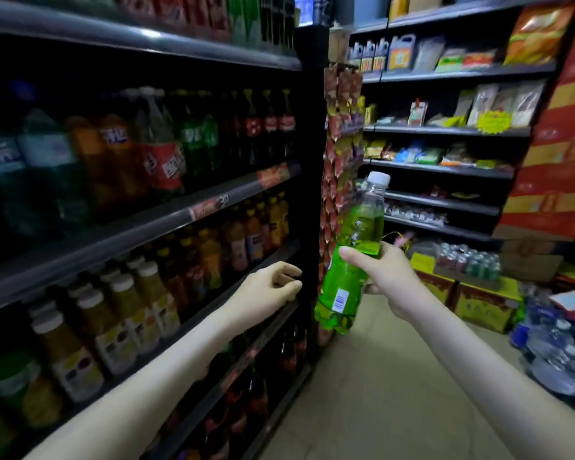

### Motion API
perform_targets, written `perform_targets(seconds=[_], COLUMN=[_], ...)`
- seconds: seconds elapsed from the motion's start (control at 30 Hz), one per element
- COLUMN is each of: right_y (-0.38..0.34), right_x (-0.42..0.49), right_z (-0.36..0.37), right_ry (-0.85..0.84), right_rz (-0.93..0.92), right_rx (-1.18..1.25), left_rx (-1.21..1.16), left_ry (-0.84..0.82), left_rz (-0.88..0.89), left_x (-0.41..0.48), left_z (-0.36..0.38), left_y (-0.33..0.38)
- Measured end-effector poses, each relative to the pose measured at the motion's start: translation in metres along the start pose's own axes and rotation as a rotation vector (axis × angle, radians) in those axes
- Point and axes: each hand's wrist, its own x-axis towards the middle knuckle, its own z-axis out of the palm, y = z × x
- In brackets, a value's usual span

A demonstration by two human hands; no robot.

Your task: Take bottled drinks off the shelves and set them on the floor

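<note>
Right grip (384, 277), a bare hand, was closed around the lower middle of a green bottle (362, 227), with the fingers wrapped across its front. The bottle was held in the air, clear of the shelving unit (213, 207) and above the floor (379, 376). It leaned with its white cap (379, 178) tipped up and to the right. Green liquid filled it to below the neck, and a label with a barcode faced the camera near its base.

Left grip (269, 287), also bare, was extended toward the front edge of a lower shelf at the far end of the unit. Its fingers were loosely curled and held nothing. Contact with the shelf edge could not be determined.

White-capped juice bottles (123, 313) stood in rows on the shelf beside the left forearm. Large soda bottles (160, 154) stood on the shelf two levels above. Snack shelves (445, 131) lined the back wall. Yellow cartons (482, 303) sat on the floor at right, with a tray of cans (468, 260) on top. Much of the left shelving was blurred.
</note>
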Motion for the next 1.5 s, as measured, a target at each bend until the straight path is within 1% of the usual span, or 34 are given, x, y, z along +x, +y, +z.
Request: perform_targets(seconds=[0.1, 0.23, 0.3, 0.4, 0.47, 0.6, 0.7, 0.8, 0.9, 0.97, 1.03, 1.17, 1.27, 1.33, 1.4, 1.43, 1.5], right_y=[0.016, 0.025, 0.027, 0.027, 0.022, 0.014, 0.005, -0.009, -0.028, -0.042, -0.049, -0.053, -0.060, -0.065, -0.068, -0.069, -0.072], right_x=[0.061, 0.135, 0.171, 0.216, 0.239, 0.286, 0.319, 0.352, 0.378, 0.391, 0.402, 0.421, 0.426, 0.423, 0.417, 0.414, 0.412], right_z=[-0.042, -0.079, -0.087, -0.078, -0.061, -0.017, 0.022, 0.068, 0.116, 0.145, 0.169, 0.206, 0.232, 0.251, 0.271, 0.281, 0.299], right_ry=[-0.021, -0.083, -0.123, -0.165, -0.200, -0.288, -0.320, -0.372, -0.452, -0.499, -0.555, -0.703, -0.825, -0.853, -0.859, -0.860, -0.855], right_rz=[-0.079, -0.132, -0.148, -0.177, -0.229, -0.359, -0.475, -0.547, -0.596, -0.666, -0.695, -0.626, -0.539, -0.549, -0.554, -0.555, -0.562], right_rx=[-0.077, -0.082, -0.065, -0.014, 0.018, 0.082, 0.141, 0.247, 0.343, 0.369, 0.400, 0.435, 0.366, 0.266, 0.178, 0.136, 0.024], left_rx=[-0.014, -0.111, -0.093, -0.030, 0.026, 0.217, 0.343, 0.540, 0.711, 0.776, 0.811, 0.852, 0.869, 0.914, 0.964, 0.919, 0.756], left_ry=[0.057, 0.077, 0.112, 0.160, 0.235, 0.471, 0.629, 0.737, 0.932, 1.033, 1.110, 1.166, 1.279, 1.402, 1.497, 1.508, 1.442], left_rz=[0.026, 0.016, 0.006, -0.029, -0.046, -0.053, 0.001, 0.053, 0.039, 0.010, -0.036, -0.165, -0.331, -0.400, -0.434, -0.459, -0.516], left_x=[0.052, 0.114, 0.140, 0.169, 0.187, 0.225, 0.254, 0.281, 0.302, 0.311, 0.316, 0.309, 0.292, 0.281, 0.270, 0.266, 0.260], left_z=[0.015, 0.047, 0.063, 0.074, 0.069, 0.035, 0.001, -0.032, -0.066, -0.090, -0.112, -0.137, -0.149, -0.155, -0.161, -0.165, -0.174], left_y=[0.021, 0.041, 0.047, 0.054, 0.054, 0.040, 0.021, 0.004, -0.011, -0.020, -0.029, -0.041, -0.049, -0.056, -0.060, -0.059, -0.059])
